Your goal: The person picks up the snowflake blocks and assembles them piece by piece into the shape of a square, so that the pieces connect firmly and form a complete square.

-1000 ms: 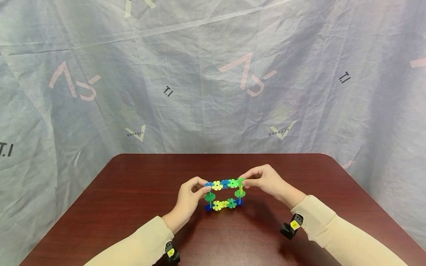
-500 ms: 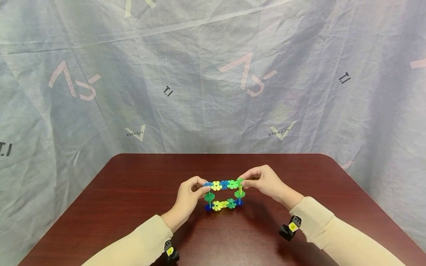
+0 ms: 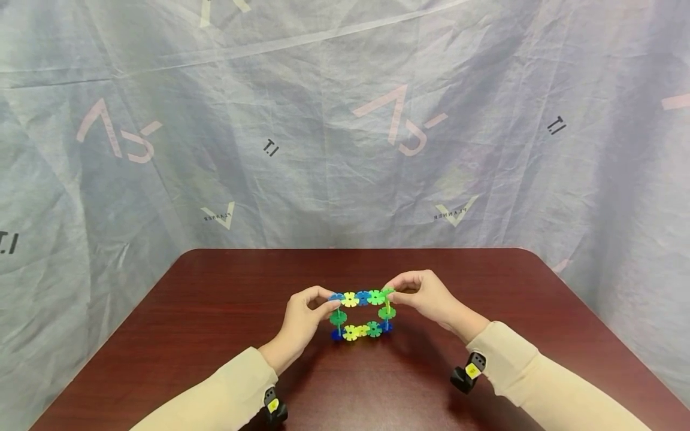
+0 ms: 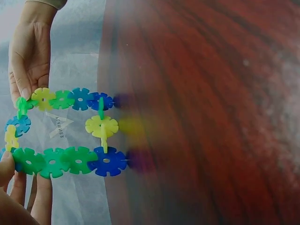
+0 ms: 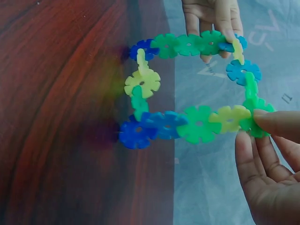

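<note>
A rectangular frame of interlocking plastic snowflake discs [image 3: 362, 297], in blue, green and yellow, stands upright on the table between both hands. My left hand [image 3: 299, 320] pinches its upper left corner, a blue disc, between thumb and fingers. The upper right corner, a green disc [image 5: 258, 119], is pinched by my right hand [image 3: 428, 298]. Dark blue discs [image 4: 108, 161] form the bottom corners, right at the tabletop. Discs along each side slot edge to edge, some turned crosswise, and the middle of the frame is an open gap.
The dark red wooden table [image 3: 226, 299] spreads out around the frame. A grey printed cloth [image 3: 323, 120] hangs behind its far edge. Black wrist cameras [image 3: 468, 371] are strapped below both cream sleeves [image 3: 512, 359].
Both hands keep their pinch on the disc frame. The right hand has dropped very slightly; the frame has barely shifted left in the head view.
</note>
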`<action>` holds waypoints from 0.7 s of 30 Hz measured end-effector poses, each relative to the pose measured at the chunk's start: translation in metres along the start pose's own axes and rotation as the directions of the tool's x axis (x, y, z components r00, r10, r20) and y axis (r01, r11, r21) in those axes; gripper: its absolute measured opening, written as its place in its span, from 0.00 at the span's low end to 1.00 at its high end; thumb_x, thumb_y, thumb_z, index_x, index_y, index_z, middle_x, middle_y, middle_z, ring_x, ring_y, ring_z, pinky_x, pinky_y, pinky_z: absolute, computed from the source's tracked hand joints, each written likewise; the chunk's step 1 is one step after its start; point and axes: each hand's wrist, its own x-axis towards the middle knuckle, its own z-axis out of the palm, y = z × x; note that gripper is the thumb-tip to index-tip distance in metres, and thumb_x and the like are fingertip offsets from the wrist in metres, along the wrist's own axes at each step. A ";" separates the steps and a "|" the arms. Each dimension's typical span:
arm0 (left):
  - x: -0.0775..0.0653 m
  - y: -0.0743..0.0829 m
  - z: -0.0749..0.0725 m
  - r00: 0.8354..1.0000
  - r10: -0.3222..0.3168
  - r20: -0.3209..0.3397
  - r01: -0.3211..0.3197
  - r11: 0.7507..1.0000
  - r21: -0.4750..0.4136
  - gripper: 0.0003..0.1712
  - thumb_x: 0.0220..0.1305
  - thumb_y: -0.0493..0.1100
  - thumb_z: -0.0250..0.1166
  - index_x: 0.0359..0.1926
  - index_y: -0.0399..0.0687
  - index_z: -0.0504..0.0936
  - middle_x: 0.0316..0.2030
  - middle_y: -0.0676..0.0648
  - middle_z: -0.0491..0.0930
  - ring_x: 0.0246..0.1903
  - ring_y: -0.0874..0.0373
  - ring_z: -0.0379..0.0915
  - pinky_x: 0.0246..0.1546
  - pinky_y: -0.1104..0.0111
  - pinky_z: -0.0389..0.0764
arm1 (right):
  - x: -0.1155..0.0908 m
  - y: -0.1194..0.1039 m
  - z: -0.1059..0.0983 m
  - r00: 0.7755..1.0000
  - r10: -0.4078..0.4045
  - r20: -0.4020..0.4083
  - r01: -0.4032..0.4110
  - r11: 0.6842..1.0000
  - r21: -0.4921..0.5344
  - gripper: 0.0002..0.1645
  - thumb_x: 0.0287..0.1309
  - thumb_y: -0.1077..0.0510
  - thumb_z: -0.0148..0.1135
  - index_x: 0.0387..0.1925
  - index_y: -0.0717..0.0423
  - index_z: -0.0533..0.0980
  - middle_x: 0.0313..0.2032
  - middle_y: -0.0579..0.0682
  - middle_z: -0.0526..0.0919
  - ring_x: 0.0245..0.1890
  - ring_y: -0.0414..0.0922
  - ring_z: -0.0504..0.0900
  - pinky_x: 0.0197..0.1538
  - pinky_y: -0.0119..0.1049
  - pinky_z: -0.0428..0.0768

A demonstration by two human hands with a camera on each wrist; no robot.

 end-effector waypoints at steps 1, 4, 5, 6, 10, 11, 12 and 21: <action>0.000 -0.001 -0.001 1.000 -0.002 0.003 0.002 1.000 0.002 0.07 0.60 0.39 0.68 0.38 0.40 0.84 0.34 0.39 0.83 0.34 0.52 0.83 0.40 0.65 0.84 | 0.000 0.001 0.001 1.000 0.000 -0.005 0.000 1.000 0.001 0.13 0.58 0.56 0.67 0.42 0.59 0.83 0.37 0.53 0.87 0.40 0.51 0.84 0.48 0.40 0.82; -0.002 -0.005 -0.003 1.000 -0.001 0.005 0.001 1.000 -0.009 0.10 0.62 0.38 0.67 0.44 0.39 0.84 0.37 0.39 0.84 0.37 0.49 0.83 0.42 0.61 0.84 | 0.000 0.006 0.004 1.000 0.010 -0.024 -0.010 1.000 0.015 0.14 0.59 0.55 0.67 0.44 0.57 0.82 0.40 0.52 0.86 0.40 0.45 0.82 0.50 0.42 0.81; -0.003 -0.006 -0.004 1.000 0.002 0.008 -0.002 1.000 -0.013 0.11 0.62 0.37 0.66 0.46 0.39 0.84 0.38 0.38 0.83 0.38 0.48 0.83 0.43 0.60 0.84 | 0.000 0.008 0.005 0.999 0.013 -0.029 -0.013 1.000 0.027 0.14 0.59 0.55 0.67 0.44 0.58 0.81 0.39 0.52 0.86 0.40 0.43 0.82 0.49 0.42 0.81; -0.003 -0.007 -0.005 1.000 0.007 0.009 -0.007 1.000 -0.013 0.12 0.62 0.36 0.66 0.47 0.38 0.83 0.39 0.38 0.83 0.38 0.48 0.83 0.43 0.59 0.84 | 0.000 0.009 0.006 0.999 0.015 -0.033 -0.013 0.999 0.045 0.14 0.59 0.55 0.67 0.45 0.59 0.81 0.39 0.51 0.85 0.39 0.42 0.82 0.49 0.41 0.81; -0.005 -0.011 -0.008 0.999 0.026 0.029 -0.025 1.000 -0.009 0.15 0.62 0.31 0.64 0.51 0.38 0.82 0.40 0.37 0.84 0.38 0.49 0.82 0.42 0.61 0.84 | -0.001 0.016 0.008 0.999 0.010 -0.035 -0.006 0.994 0.112 0.15 0.58 0.59 0.67 0.44 0.63 0.78 0.35 0.46 0.84 0.36 0.41 0.82 0.46 0.40 0.82; -0.004 -0.012 -0.009 0.999 0.028 0.037 -0.028 1.000 -0.002 0.16 0.61 0.31 0.64 0.51 0.39 0.81 0.41 0.37 0.83 0.39 0.50 0.82 0.42 0.62 0.84 | -0.001 0.018 0.008 1.000 0.006 -0.031 -0.002 0.992 0.123 0.15 0.58 0.60 0.67 0.44 0.64 0.77 0.34 0.46 0.84 0.35 0.41 0.82 0.45 0.39 0.83; -0.004 -0.013 -0.009 0.999 0.031 0.044 -0.031 0.999 0.005 0.17 0.61 0.30 0.64 0.52 0.39 0.81 0.41 0.37 0.83 0.39 0.51 0.82 0.41 0.64 0.84 | -0.001 0.020 0.009 1.000 0.002 -0.026 0.002 0.992 0.129 0.15 0.58 0.60 0.67 0.44 0.65 0.77 0.33 0.46 0.84 0.35 0.41 0.82 0.46 0.40 0.83; -0.004 -0.021 -0.009 0.995 0.060 0.083 -0.064 0.997 0.051 0.16 0.59 0.28 0.65 0.49 0.39 0.78 0.41 0.37 0.80 0.37 0.50 0.81 0.38 0.70 0.83 | -0.005 0.038 0.015 1.000 -0.007 -0.001 0.007 0.977 0.215 0.13 0.60 0.63 0.64 0.42 0.67 0.74 0.33 0.44 0.84 0.36 0.40 0.84 0.48 0.48 0.82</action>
